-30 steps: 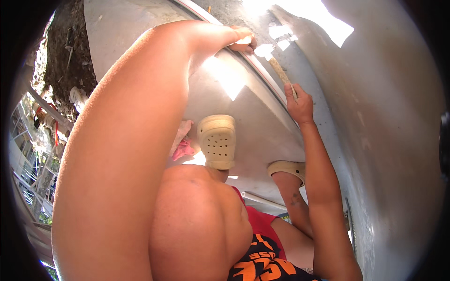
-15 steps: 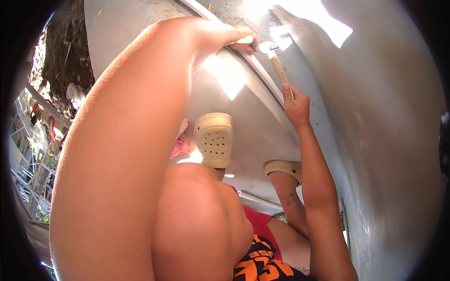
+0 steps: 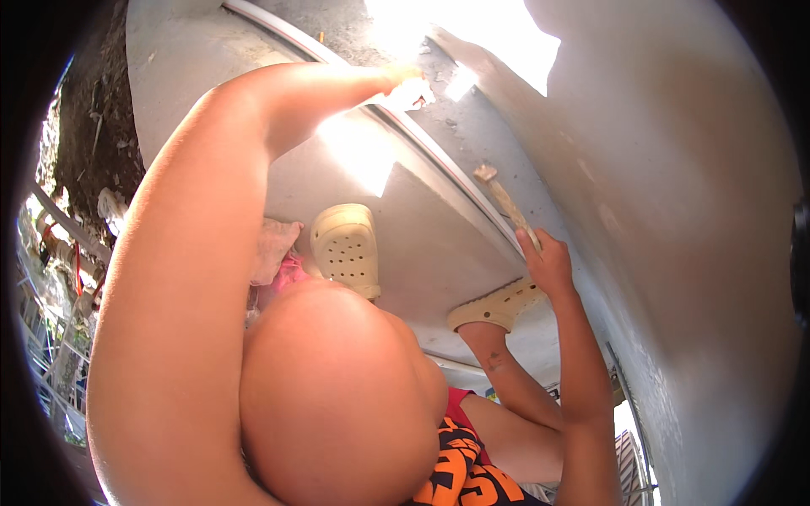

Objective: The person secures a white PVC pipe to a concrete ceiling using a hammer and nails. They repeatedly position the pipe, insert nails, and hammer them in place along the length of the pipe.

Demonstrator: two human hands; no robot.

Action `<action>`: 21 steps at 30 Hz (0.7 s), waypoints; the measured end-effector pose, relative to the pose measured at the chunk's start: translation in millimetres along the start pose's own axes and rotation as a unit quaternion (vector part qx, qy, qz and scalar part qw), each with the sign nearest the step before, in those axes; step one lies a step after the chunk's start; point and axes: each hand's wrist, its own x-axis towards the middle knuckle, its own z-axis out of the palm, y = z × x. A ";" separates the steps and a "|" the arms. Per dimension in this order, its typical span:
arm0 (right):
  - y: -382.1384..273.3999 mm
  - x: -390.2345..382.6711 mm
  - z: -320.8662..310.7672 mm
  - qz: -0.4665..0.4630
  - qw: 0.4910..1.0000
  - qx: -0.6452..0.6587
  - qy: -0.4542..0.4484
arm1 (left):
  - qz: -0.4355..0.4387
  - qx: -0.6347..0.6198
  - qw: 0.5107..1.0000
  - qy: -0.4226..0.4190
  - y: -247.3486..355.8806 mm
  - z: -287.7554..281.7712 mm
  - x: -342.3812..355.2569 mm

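A hammer (image 3: 511, 209) with a pale, worn handle is gripped in my right hand (image 3: 553, 260). Its head points up and to the left, over the grey floor and apart from my left hand. Strong sun bleaches my left hand (image 3: 412, 91), which reaches out to a long, thin whitish strip (image 3: 422, 139). The fingers there look curled at the strip; glare hides what, if anything, they hold. The strip runs diagonally along the edge of a smooth grey slab (image 3: 422, 236).
A smooth grey wall (image 3: 675, 211) curves up on the right. My feet wear cream clogs (image 3: 346, 244). Beside my bent knee lie a pink cloth (image 3: 289, 271) and a pale crumpled bag (image 3: 277, 246). Dark soil and litter (image 3: 93, 126) lie beyond the slab's left side.
My right hand has drawn the hammer down, away from the left hand. The left hand stays by the strip while the view has shifted. More of the pale bag shows beside my knee.
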 end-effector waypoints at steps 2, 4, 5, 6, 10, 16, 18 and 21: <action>45.7 -41.3 -30.3 0.012 0.998 -0.045 -0.039 | -0.001 0.076 0.993 -0.090 51.3 -27.4 6.0; 95.0 -81.6 -58.4 0.048 0.993 -0.090 -0.061 | 0.004 0.196 0.965 -0.171 110.5 -37.0 36.7; 119.8 -103.6 -71.7 0.082 0.987 -0.107 -0.088 | 0.060 0.177 0.972 -0.140 150.0 -60.2 23.5; 144.1 -116.5 -85.4 0.088 0.982 -0.129 -0.111 | 0.096 0.155 0.977 -0.110 168.7 -63.9 21.4; 194.5 -143.7 -123.9 0.103 0.960 -0.207 -0.159 | 0.159 0.067 0.984 -0.040 230.1 -89.5 11.2; 281.0 -134.4 -56.8 0.005 0.993 -0.106 -0.050 | -0.073 -0.030 0.996 -0.048 298.5 -86.2 -9.8; 282.0 -114.3 -46.3 -0.045 0.995 -0.088 -0.029 | -0.080 -0.040 0.996 -0.027 290.9 -55.2 5.5; 275.5 -82.7 -33.2 -0.087 0.996 0.009 -0.033 | -0.108 -0.091 0.990 0.009 264.6 14.9 48.3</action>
